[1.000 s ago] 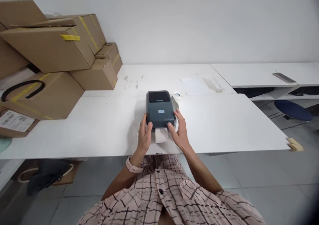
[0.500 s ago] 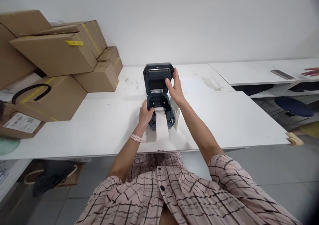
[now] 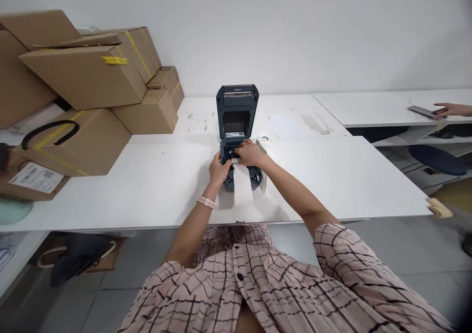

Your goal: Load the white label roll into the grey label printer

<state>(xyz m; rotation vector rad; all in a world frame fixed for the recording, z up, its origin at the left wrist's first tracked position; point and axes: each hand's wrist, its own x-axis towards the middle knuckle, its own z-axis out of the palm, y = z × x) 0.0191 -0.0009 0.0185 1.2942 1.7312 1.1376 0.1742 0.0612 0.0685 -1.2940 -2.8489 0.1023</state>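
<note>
A dark blue-grey label printer [image 3: 238,102] stands on the white table with its lid raised. My left hand [image 3: 219,168] grips the printer's left side, its thumb over the inner edge. Inside the body, my right hand [image 3: 250,153] reaches in from the right with bent fingers; whatever the fingertips press or hold is hidden. Out of the printer's front hangs a white paper strip [image 3: 242,188], lying toward the table's near edge. More white paper [image 3: 263,146] shows along the printer's right side, partly behind my right hand.
Cardboard boxes [image 3: 84,77] are piled at the left, with a black curved handle [image 3: 49,125] among them. A sheet of paper [image 3: 282,126] lies behind the printer to the right. At the far right, another person's hand [image 3: 444,110] touches a flat dark object [image 3: 422,110]. A blue stool [image 3: 437,160] stands below.
My right hand has left the raised lid and moved down into the printer body. The lid now stands further back. At the far right, the other person's hand has reached the flat object.
</note>
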